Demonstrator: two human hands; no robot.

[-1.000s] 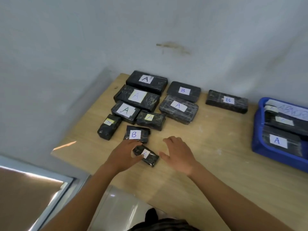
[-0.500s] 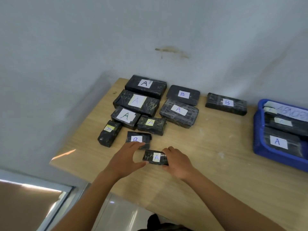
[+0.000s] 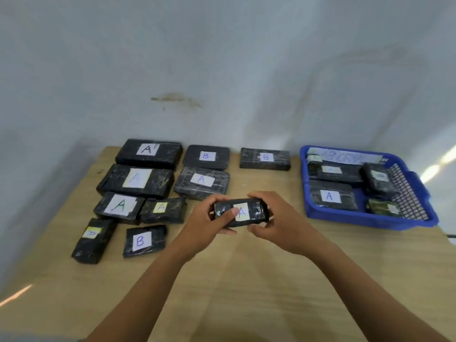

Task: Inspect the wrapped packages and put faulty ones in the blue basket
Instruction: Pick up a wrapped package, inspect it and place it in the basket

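1. Left hand: fingers curled round the left end of a small black film-wrapped rectangular package; the thumb lies across the top face, its tip at the edge of the label.
2. Right hand: grips the right end of the same package, upper fingers over the far edge and lower fingers curled beneath.
3. Package, position: held between both hands above the middle of the table, long side running left to right. Its white label with a blue "A" faces up.
4. Blue plastic mesh-walled basket: stands on the right side of the table, well apart from the hands. A white paper strip against its back wall reads "ABNORMAL". It holds five wrapped packages; the front-left one is marked "A", and the other labels are too blurred to read.
5. Nine loose black wrapped packages: lie flat on the table to the left of and behind the hands. Five are marked "A" and three "B". One at front left has a yellow label that is unreadable.
6. Light wooden table: carries all the above.
7. Pale wall: stands behind the table and bears a brownish stain.
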